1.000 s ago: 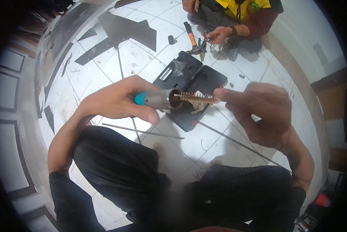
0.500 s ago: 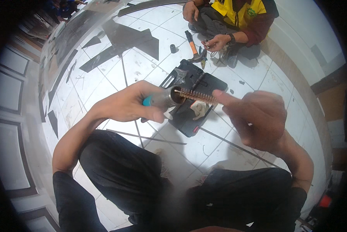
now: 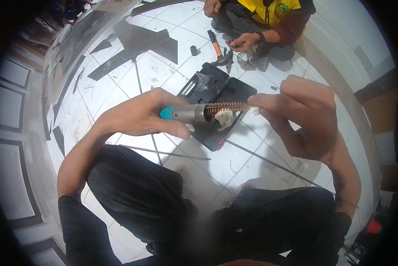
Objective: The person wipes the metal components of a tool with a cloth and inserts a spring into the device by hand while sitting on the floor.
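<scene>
My left hand (image 3: 139, 111) is wrapped round a metal tube (image 3: 189, 114) with a teal section at its left end. The tube's threaded mouth points right. Pinched between the thumb and fingers of my right hand (image 3: 303, 117) is a slim, copper-coloured wire brush (image 3: 230, 107) with spiral bristles. It lies nearly level, its left tip at the tube's mouth; whether the tip is inside, I cannot tell. Below and behind the tube lies an opened black tool case (image 3: 216, 141) on the tiles, with a crumpled white cloth or glove (image 3: 224, 119) on it.
A hammer with an orange and black handle (image 3: 216, 47) and a small grey cylinder (image 3: 193, 50) lie beyond the case. Opposite me sits a person in a yellow vest (image 3: 256, 6). Dark cut sheets (image 3: 139, 42) are spread at the far left. A thin strip (image 3: 163, 152) lies before my knees.
The tube has turned more level, and the brush has levelled with it. My right hand has shifted slightly right and its raised fingers are higher. The whole view has shifted a little.
</scene>
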The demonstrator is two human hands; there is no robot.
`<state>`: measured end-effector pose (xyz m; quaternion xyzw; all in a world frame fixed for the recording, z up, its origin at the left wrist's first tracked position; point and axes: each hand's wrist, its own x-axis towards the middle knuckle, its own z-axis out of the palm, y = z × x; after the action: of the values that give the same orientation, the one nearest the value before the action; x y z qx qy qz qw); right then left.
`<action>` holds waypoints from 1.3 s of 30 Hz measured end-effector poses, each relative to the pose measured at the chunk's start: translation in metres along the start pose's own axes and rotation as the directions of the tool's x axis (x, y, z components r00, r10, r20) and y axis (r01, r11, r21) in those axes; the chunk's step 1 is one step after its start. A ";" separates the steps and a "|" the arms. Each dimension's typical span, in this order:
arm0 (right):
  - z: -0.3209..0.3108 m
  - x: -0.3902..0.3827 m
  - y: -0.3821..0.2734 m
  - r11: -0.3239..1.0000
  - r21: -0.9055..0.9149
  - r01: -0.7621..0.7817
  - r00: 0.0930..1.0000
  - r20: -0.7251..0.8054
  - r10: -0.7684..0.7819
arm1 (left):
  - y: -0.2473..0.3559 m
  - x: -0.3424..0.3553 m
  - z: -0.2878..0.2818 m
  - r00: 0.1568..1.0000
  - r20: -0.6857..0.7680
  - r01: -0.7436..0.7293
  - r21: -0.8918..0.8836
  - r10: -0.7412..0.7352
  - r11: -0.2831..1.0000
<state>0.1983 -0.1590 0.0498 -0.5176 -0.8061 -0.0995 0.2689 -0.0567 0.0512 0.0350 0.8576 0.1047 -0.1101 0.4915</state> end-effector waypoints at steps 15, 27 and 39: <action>0.002 -0.002 -0.011 0.998 -0.063 0.026 0.968 0.253 -0.009 | 0.011 0.005 0.008 0.983 -0.178 0.048 0.446 0.036 0.893; 0.026 -0.008 -0.010 0.995 -0.096 0.014 0.953 0.302 0.016 | 0.012 0.013 0.007 0.973 -0.229 0.118 0.435 -0.017 0.893; 0.031 -0.015 0.029 0.982 0.182 -0.052 0.983 0.183 0.019 | 0.009 0.020 0.005 0.953 -0.296 0.113 0.543 0.064 0.832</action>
<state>0.2189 -0.1440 0.0126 -0.5115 -0.8235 0.0282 0.2437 -0.0354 0.0435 0.0340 0.9680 0.1531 -0.0096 0.1988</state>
